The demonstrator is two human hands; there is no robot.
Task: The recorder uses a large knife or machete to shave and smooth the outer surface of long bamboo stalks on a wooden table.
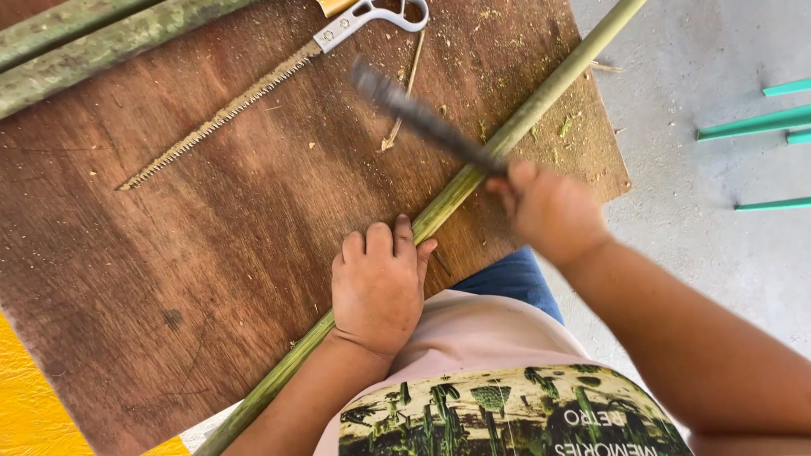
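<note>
Over on the far left the toothed pull saw with the pale handle (245, 97) is lying idle on the brown plywood board (169, 253). The left hand (378, 283) is pressing down, fingers curled onto the long green bamboo stalk (439, 211) running diagonally across the board, while the right hand (549, 211) is gripping a dark blurred blade (418, 118) mid-swing. I'd be keeping those left fingers well behind the strike.

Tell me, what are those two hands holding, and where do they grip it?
The right hand grips a dark blade by its lower end, blurred in motion. The left hand presses the green stalk partway along its length against the board.
</note>
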